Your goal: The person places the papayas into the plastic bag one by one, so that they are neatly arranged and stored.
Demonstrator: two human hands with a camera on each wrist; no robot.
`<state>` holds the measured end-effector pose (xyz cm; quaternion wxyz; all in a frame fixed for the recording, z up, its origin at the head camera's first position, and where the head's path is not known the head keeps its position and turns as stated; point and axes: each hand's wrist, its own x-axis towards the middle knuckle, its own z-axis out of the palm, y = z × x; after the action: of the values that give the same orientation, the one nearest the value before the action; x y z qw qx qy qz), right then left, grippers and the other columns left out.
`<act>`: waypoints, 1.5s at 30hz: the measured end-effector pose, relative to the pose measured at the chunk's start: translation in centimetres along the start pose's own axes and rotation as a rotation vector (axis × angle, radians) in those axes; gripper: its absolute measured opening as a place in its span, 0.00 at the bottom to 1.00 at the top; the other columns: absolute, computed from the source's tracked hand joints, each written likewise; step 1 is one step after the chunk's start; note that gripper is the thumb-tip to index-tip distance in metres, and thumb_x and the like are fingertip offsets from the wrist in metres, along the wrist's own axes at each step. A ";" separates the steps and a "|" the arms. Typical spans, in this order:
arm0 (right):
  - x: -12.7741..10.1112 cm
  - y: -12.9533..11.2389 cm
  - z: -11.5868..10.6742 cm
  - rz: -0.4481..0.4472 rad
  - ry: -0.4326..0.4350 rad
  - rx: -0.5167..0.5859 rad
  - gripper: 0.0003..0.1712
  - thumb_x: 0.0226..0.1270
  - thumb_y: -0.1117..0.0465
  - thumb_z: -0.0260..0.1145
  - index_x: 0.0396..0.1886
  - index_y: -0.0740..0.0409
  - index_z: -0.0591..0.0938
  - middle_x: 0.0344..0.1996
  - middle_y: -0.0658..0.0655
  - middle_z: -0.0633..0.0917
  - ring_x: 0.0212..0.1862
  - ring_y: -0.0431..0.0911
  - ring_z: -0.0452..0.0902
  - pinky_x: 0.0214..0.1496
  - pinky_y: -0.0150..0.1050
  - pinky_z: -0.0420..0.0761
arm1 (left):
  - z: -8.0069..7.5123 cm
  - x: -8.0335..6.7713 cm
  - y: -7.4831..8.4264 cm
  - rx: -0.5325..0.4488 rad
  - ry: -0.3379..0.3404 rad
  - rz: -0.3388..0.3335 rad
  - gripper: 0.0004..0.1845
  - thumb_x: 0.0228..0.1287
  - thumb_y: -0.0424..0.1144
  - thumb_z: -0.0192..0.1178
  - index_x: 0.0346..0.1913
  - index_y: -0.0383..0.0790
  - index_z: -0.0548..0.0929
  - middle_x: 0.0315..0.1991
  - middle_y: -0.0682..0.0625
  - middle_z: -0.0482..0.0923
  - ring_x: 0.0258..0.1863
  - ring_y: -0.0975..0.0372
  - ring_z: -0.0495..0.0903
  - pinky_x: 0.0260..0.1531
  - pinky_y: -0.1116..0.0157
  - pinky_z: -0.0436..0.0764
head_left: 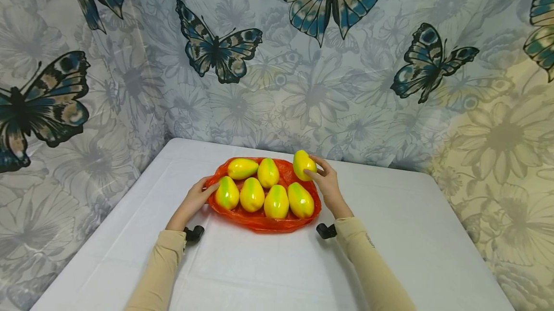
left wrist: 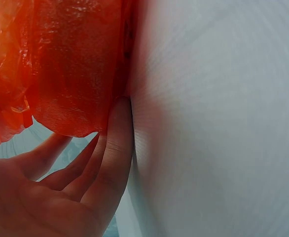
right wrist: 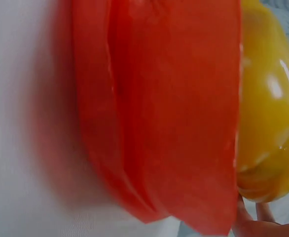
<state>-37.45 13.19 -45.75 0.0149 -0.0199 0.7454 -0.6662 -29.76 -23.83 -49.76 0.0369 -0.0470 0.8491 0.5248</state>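
A red plastic bag (head_left: pixel 264 224), spread wide with its sides folded down, lies on the table with several glossy yellow-green mangoes (head_left: pixel 276 201) in it. My left hand (head_left: pixel 196 200) holds the bag's left edge, its thumb over the rim beside the nearest mango (head_left: pixel 227 193). In the left wrist view, the fingers (left wrist: pixel 116 153) reach along the outside of the red plastic. At the bag's far right, my right hand (head_left: pixel 328 183) grips one mango (head_left: pixel 303 164) between thumb and fingers, above the rim. The right wrist view shows the red bag wall (right wrist: pixel 184 108) covering part of that hand.
The bag lies on a white-covered table (head_left: pixel 251 272), toward its far side. Behind the table and on both sides hangs a floral cloth (head_left: pixel 311 94) with butterflies. Black wrist straps with small devices (head_left: pixel 195 234) sit below each hand.
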 end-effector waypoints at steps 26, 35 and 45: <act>0.3 0.4 3.0 0.062 -0.088 -0.070 0.29 0.69 0.57 0.64 0.69 0.44 0.72 0.73 0.55 0.66 0.70 0.57 0.66 0.70 0.53 0.70 | 0.2 0.2 -0.1 -0.010 0.004 0.002 0.35 0.72 0.59 0.50 0.72 0.40 0.62 0.67 0.37 0.67 0.57 0.49 0.75 0.48 0.62 0.82; 0.5 0.5 3.0 0.060 -0.131 -0.121 0.30 0.67 0.60 0.65 0.69 0.48 0.72 0.74 0.56 0.63 0.74 0.59 0.59 0.70 0.53 0.69 | 0.2 0.2 0.0 -0.002 0.004 0.003 0.36 0.71 0.60 0.50 0.72 0.40 0.62 0.68 0.37 0.67 0.57 0.48 0.74 0.50 0.60 0.81; 0.8 1.2 2.9 0.017 -0.184 -0.232 0.31 0.66 0.64 0.65 0.68 0.52 0.71 0.75 0.60 0.62 0.75 0.61 0.57 0.69 0.56 0.69 | 0.0 0.2 -0.2 0.011 0.008 -0.002 0.36 0.72 0.59 0.49 0.72 0.39 0.61 0.69 0.36 0.65 0.58 0.48 0.74 0.49 0.61 0.82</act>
<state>-38.12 10.45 -47.24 0.0863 -0.0764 0.8129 -0.5709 -29.91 -23.93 -49.94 0.0343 -0.0498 0.8522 0.5197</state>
